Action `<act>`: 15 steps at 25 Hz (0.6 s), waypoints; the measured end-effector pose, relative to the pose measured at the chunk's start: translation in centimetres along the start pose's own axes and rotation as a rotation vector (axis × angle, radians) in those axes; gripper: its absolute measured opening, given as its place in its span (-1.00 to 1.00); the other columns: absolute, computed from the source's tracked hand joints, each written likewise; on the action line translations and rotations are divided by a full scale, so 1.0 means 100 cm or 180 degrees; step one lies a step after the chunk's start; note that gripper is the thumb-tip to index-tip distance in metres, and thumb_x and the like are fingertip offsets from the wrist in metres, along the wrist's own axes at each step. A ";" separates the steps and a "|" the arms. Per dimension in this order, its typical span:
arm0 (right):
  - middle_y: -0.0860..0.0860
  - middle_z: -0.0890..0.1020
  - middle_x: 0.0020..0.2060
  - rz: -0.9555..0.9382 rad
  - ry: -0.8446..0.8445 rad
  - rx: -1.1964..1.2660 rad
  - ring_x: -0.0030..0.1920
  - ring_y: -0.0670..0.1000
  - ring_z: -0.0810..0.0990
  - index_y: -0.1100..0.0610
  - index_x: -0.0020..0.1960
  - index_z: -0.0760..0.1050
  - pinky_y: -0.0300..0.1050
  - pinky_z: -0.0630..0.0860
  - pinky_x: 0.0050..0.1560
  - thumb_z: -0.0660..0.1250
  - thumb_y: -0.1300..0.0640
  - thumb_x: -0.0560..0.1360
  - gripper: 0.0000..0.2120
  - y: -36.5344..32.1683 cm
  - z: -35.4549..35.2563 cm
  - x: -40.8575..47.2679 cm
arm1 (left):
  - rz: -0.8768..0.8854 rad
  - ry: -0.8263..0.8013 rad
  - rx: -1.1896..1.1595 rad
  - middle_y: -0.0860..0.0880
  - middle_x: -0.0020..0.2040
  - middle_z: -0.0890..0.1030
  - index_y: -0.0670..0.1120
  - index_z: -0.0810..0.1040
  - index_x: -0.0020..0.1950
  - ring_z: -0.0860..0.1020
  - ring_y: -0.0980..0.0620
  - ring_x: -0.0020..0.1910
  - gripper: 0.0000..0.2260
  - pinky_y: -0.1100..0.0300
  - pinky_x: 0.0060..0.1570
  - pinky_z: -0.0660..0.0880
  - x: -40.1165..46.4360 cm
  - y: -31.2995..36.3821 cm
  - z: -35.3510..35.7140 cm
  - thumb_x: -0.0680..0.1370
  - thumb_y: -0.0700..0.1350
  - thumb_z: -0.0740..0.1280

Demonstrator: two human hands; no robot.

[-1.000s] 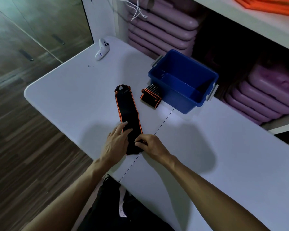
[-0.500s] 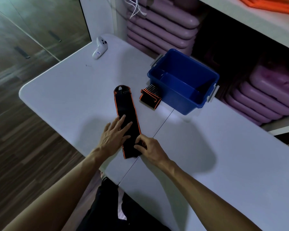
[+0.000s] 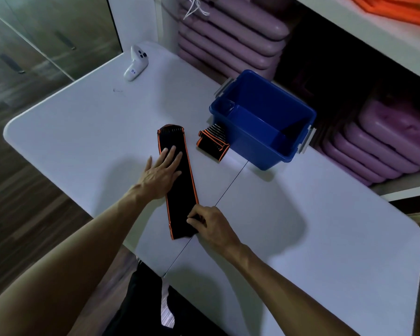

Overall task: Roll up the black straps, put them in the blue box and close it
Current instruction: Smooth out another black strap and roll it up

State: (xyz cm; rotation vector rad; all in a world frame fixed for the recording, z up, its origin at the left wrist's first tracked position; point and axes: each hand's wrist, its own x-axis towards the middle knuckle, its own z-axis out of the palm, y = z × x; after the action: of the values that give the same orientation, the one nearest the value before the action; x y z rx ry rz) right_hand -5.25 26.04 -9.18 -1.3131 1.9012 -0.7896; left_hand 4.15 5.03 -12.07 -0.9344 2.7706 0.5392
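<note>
A long black strap with orange edging (image 3: 181, 192) lies flat on the white table (image 3: 83, 132), stretched away from me. My left hand (image 3: 161, 170) presses on its middle with straight fingers. My right hand (image 3: 210, 223) pinches the strap's near end at its right edge. A second black and orange strap (image 3: 212, 142) lies rolled up against the near-left side of the blue box (image 3: 262, 122). The box stands open, without a lid, and nothing shows inside it.
A white handheld controller (image 3: 135, 66) lies at the table's far left corner, a small screw (image 3: 117, 90) near it. Stacked purple cases (image 3: 230, 32) fill the shelves behind the box. A seam (image 3: 228, 187) crosses the table. Wooden floor lies to the left.
My left hand has slid up the strap from its near end to its middle, flattening it. My right hand stays at the near end. The strap now lies longer and straighter.
</note>
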 end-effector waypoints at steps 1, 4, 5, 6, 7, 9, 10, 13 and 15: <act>0.01 0.65 -0.14 -0.0001 0.0031 -0.0062 -0.08 -0.05 0.50 0.10 -0.02 0.55 -0.18 0.49 -0.08 0.33 0.08 0.58 -0.91 0.000 0.001 0.000 | 0.0018 0.0061 -0.0056 -0.02 0.58 -0.15 0.01 -0.08 0.57 -0.17 -0.04 0.55 -0.48 -0.23 0.47 -0.07 0.000 -0.002 0.002 0.64 0.09 -0.04; 0.03 0.64 -0.16 -0.0081 0.0176 -0.0179 -0.13 -0.11 0.46 0.12 -0.01 0.57 -0.38 0.37 -0.15 0.35 0.08 0.57 -0.89 0.001 0.003 -0.001 | 0.0114 0.0635 -0.0144 -0.19 0.55 0.13 -0.07 0.22 0.51 0.15 -0.21 0.50 -0.52 -0.23 0.38 0.19 -0.005 -0.001 -0.002 0.62 0.06 0.14; 0.03 0.63 -0.17 -0.0105 0.0215 -0.0190 -0.17 -0.16 0.45 0.13 -0.01 0.58 -0.41 0.36 -0.17 0.35 0.08 0.57 -0.88 0.001 0.003 -0.001 | 0.0192 0.0947 -0.0142 -0.22 0.47 0.28 -0.10 0.34 0.44 0.30 -0.26 0.39 -0.57 -0.22 0.29 0.32 -0.010 0.002 -0.007 0.61 0.04 0.18; 0.03 0.63 -0.18 -0.0110 0.0212 -0.0176 -0.19 -0.18 0.45 0.13 -0.02 0.58 -0.42 0.35 -0.19 0.34 0.09 0.58 -0.89 0.001 0.002 -0.001 | 0.0298 0.1281 -0.0191 -0.21 0.36 0.39 -0.12 0.43 0.35 0.40 -0.24 0.26 -0.63 -0.17 0.18 0.41 -0.020 0.007 -0.012 0.60 0.00 0.21; 0.02 0.62 -0.19 -0.0091 0.0190 -0.0169 -0.19 -0.18 0.45 0.11 -0.02 0.57 -0.40 0.35 -0.20 0.33 0.08 0.58 -0.89 0.001 0.002 0.000 | 0.0459 0.1531 -0.0293 -0.18 0.25 0.45 -0.13 0.49 0.27 0.45 -0.19 0.14 -0.70 -0.12 0.09 0.45 -0.034 0.013 -0.014 0.59 -0.04 0.22; 0.01 0.60 -0.17 0.0000 0.0149 -0.0232 -0.12 -0.07 0.45 0.07 -0.05 0.54 -0.28 0.38 -0.17 0.31 0.05 0.59 -0.90 0.001 0.003 0.002 | 0.0901 0.1619 -0.0479 -0.15 0.11 0.52 -0.14 0.56 0.15 0.50 -0.13 0.01 -0.81 0.00 -0.01 0.47 -0.077 0.026 -0.006 0.57 -0.14 0.28; 0.00 0.59 -0.16 0.0046 0.0131 -0.0253 -0.08 -0.03 0.45 0.06 -0.06 0.52 -0.22 0.39 -0.15 0.31 0.04 0.58 -0.89 0.002 0.003 0.003 | 0.1084 0.1488 -0.0540 -0.14 0.08 0.54 -0.14 0.57 0.12 0.53 -0.11 -0.02 -0.83 0.03 -0.03 0.48 -0.101 0.032 0.004 0.56 -0.14 0.31; 0.01 0.52 -0.12 0.0116 0.0195 -0.0270 0.00 0.01 0.43 0.08 -0.07 0.53 -0.29 0.38 -0.10 0.33 0.04 0.57 -0.89 0.004 0.004 0.004 | 0.1199 0.1121 -0.0546 -0.09 0.10 0.60 -0.11 0.61 0.11 0.57 -0.06 0.06 -0.77 0.06 -0.02 0.53 -0.149 0.037 0.035 0.52 -0.03 0.37; 0.00 0.43 -0.07 0.0098 0.0325 -0.0381 0.02 -0.03 0.37 0.08 -0.05 0.55 -0.40 0.34 -0.08 0.36 0.03 0.55 -0.88 0.004 0.004 0.003 | 0.1105 0.1081 -0.0544 -0.10 0.12 0.59 -0.12 0.61 0.11 0.55 -0.03 0.13 -0.74 0.10 0.06 0.53 -0.153 0.038 0.042 0.52 0.00 0.35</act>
State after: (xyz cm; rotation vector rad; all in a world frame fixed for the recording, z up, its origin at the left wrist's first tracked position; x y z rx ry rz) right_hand -5.16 25.84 -9.77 -1.3341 2.0724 -0.7498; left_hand 14.06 17.91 -10.74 -0.6216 3.2667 0.7390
